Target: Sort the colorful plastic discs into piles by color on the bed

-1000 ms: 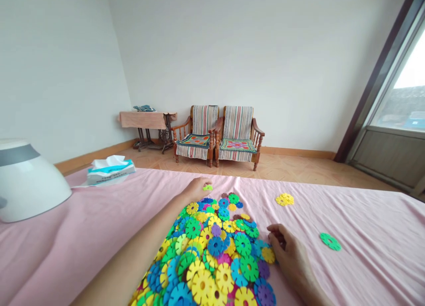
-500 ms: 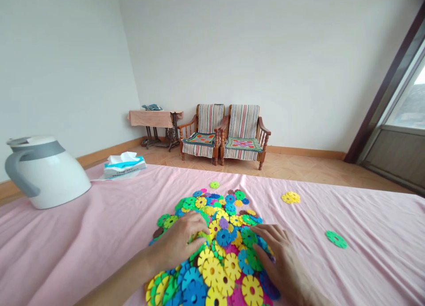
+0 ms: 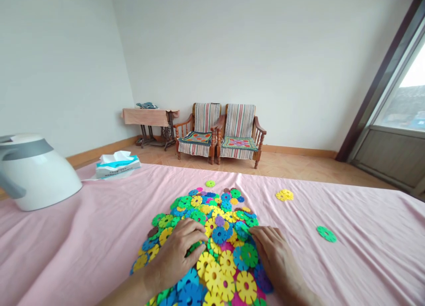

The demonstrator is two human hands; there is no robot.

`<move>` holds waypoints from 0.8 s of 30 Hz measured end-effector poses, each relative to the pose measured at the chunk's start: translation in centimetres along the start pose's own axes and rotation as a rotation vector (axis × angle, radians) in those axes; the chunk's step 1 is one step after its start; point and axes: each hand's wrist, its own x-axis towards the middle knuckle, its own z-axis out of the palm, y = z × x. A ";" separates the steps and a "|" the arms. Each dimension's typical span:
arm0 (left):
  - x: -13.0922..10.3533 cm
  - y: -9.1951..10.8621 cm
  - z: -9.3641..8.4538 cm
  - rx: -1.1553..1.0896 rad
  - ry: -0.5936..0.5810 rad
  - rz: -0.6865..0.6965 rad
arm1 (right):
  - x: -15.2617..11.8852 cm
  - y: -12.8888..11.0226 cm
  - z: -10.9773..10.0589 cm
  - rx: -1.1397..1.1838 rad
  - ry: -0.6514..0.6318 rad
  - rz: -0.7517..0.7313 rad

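Note:
A heap of snowflake discs (image 3: 212,275) in yellow, blue, green, pink and purple spreads over the pink cloth in front of me. My left hand (image 3: 182,246) rests on the heap's left-middle part, fingers bent and thumb apart, with green discs showing in the gap. At the right edge lies my right hand (image 3: 274,255), its fingers stretched forward and the fingertips touching a green disc (image 3: 245,230). Its thumb is mostly hidden. A purple disc (image 3: 219,221) and a blue disc (image 3: 219,235) lie between the two hands.
To the right are a few stacked yellow discs (image 3: 284,195) and a single green disc (image 3: 326,234). A light green disc (image 3: 210,183) lies beyond the heap. At left stand a white jug (image 3: 46,177) and a tissue box (image 3: 118,166). Two wooden armchairs (image 3: 239,142) stand behind.
The view has shifted slightly, moving the scene left. My left hand has drawn back toward me over the heap, uncovering discs at its left side. My right hand stays by the right edge.

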 end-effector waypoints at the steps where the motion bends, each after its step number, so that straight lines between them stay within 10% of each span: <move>1: 0.0 0.0 0.0 0.005 0.002 0.002 | 0.0 0.2 0.0 0.005 0.032 0.032; 15: 0.0 -0.1 0.2 0.016 0.025 0.023 | 0.4 -0.6 -0.2 0.068 -0.031 -0.007; 24: -0.1 -0.6 0.4 0.012 0.019 0.023 | 0.4 8.4 -5.3 -0.145 0.327 0.604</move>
